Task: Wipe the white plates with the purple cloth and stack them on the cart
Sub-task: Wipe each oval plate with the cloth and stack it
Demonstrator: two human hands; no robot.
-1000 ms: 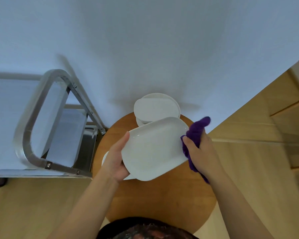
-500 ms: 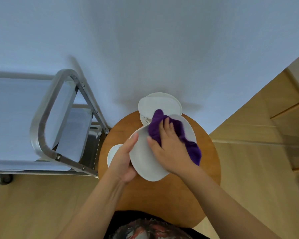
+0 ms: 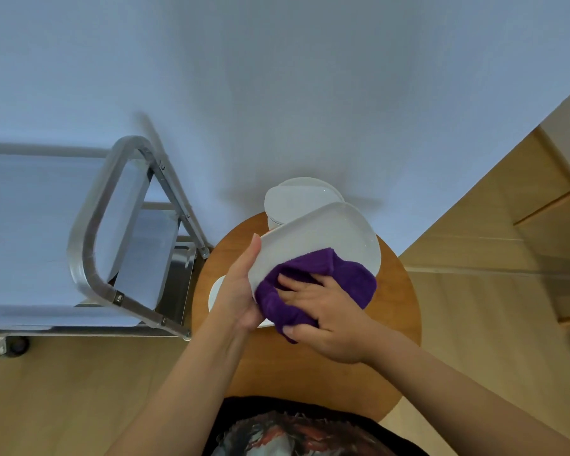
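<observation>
A white plate is held tilted above the round wooden table. My left hand grips its left edge, thumb along the rim. My right hand presses the purple cloth onto the plate's near half, fingers spread on the cloth and thumb curled at its lower edge. A stack of white plates stands at the table's far side. Another white plate lies on the table under my left hand, mostly hidden. The metal cart is at the left.
The cart's shelves carry a pale cover, and its handle frame rises beside the table. A caster shows on the wooden floor. A pale wall runs behind; wooden cabinetry is at the right.
My right hand with the cloth went from the plate's right edge onto its face, then slid down toward me across the surface. The plate stays in my left hand.
</observation>
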